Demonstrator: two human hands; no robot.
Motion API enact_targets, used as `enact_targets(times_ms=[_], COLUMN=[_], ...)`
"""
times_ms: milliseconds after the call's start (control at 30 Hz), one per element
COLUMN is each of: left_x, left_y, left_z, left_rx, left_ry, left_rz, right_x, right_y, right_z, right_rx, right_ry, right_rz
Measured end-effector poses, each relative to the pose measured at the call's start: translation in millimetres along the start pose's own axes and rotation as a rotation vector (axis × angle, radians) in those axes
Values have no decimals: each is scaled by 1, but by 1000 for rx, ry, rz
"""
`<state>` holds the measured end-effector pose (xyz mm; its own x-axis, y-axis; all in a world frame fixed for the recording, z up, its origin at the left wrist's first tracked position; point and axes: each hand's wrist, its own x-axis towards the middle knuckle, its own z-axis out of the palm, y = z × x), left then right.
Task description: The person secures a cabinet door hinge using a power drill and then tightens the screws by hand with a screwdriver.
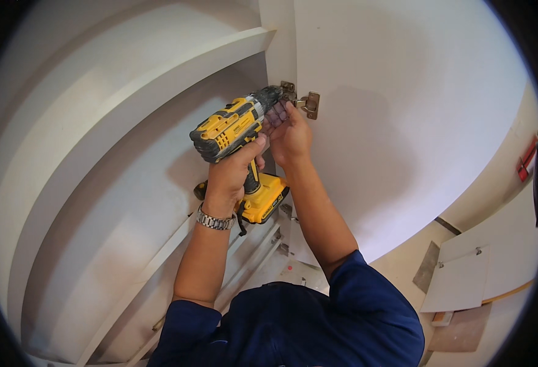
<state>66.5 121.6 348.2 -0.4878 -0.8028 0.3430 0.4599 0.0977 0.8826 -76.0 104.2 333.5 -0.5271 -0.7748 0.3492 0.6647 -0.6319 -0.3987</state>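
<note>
Drill [232, 131], yellow and black with a battery pack at its foot, sits just above the middle of the frame, its nose pointed up and right at a metal hinge [307, 104]. The hinge joins the white cabinet wall [278, 43] to the white door [415, 122] that fills the upper right. Left hand [235, 171], with a metal watch [214, 220] on the wrist, has its fingers wrapped tight around the drill's grip. Right hand [290, 134] is cupped about the chuck and the bit's end, fingers curled closed on the drill's front, just beside the hinge; the bit tip itself is hidden behind them. A white shelf [159, 79] curves across the upper left. Loose white panels [458, 284] lie on the floor at lower right.

Step in hand, as judged: seating the bit on a hinge screw. A next move would call for the bit held square to the screw head, the door kept steady, and firm forward pressure.
</note>
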Motion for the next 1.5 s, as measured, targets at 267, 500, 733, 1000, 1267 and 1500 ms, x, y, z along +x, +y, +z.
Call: enact_targets(times_ms=[267,500,733,1000,1267,1500], left_x=[2,2,5,2,5,2], left_y=[-1,2,-1,3,-9,-4], left_z=[-1,4,-5,2,-7,-3], left_rx=[60,12,38,62,88,146], left_ry=[-9,11,-50,-16,-32,-11], left_rz=[29,-1,-10,4,59,81], right_x=[3,11,14,12,11,12], right_y=[-3,-2,-1,0,-2,-3], right_z=[3,-6,-4,0,11,20], right_rx=[32,87,122,87,123,184], right_ry=[2,21,-17,-10,-50,-44], right_rz=[3,25,37,28,11,30])
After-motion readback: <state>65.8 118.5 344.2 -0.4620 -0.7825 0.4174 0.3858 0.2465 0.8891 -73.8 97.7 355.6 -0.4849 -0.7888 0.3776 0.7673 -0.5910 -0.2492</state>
